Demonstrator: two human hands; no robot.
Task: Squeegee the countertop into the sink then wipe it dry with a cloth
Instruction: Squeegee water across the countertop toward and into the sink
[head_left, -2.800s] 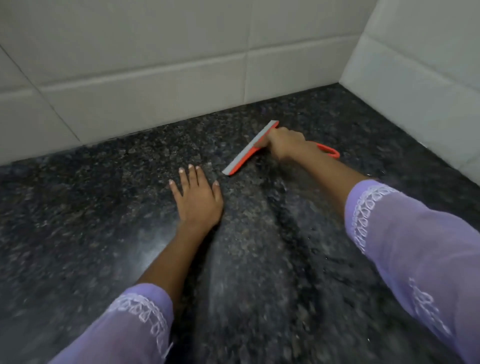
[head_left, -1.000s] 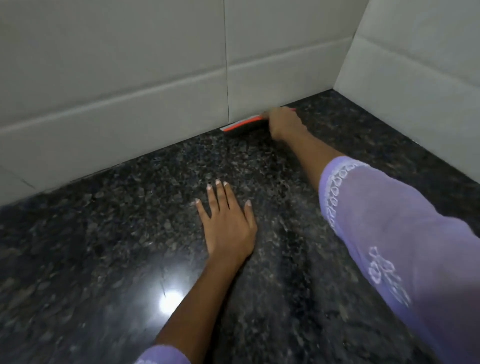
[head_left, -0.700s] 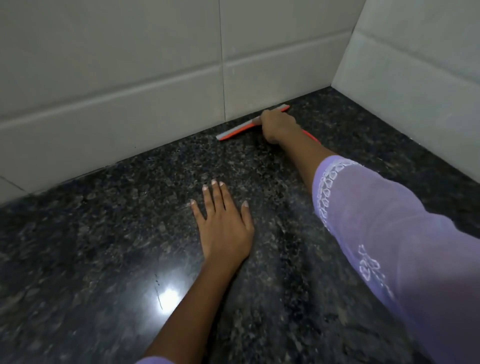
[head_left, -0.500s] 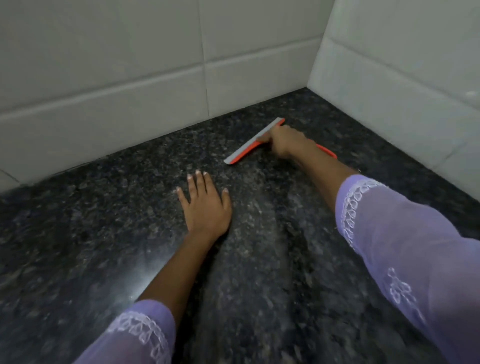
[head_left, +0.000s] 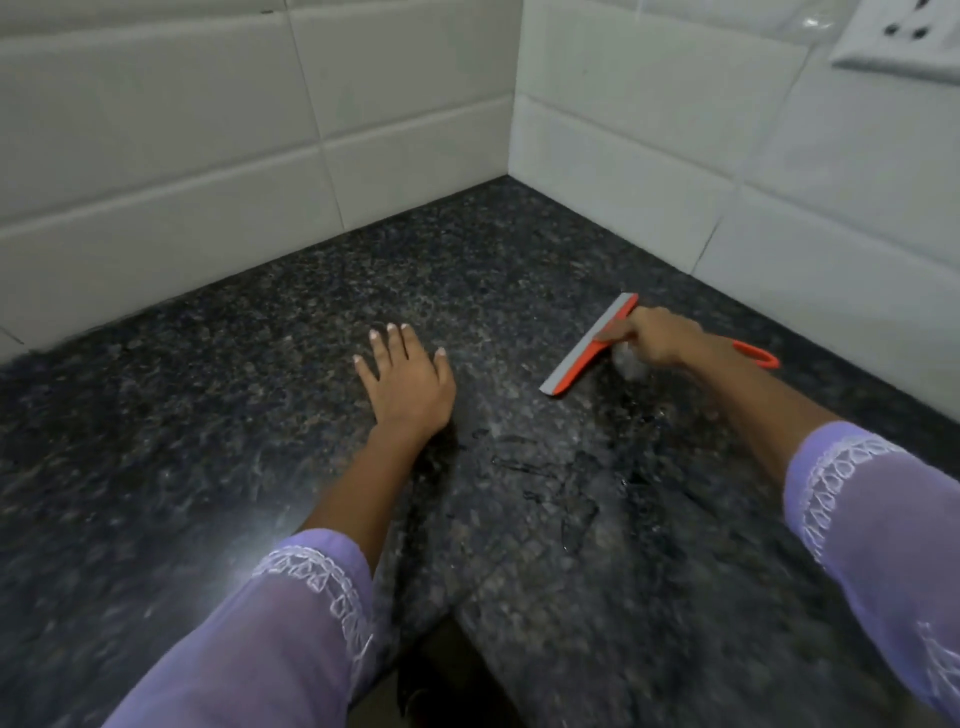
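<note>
A dark speckled granite countertop meets white tiled walls in a corner, with a white socket plate cut off at top right. The left hand lies flat on the stone, fingers straight. The right hand grips an orange squeegee, blade on the counter near the right wall. The hand hides most of the handle. Motion blur softens the lilac sleeves.

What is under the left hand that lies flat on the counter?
The left hand rests open, palm down, on the dark granite countertop. Only stone shows around it. The patch beneath the palm is covered, so whether it is wet cannot be seen.
</note>
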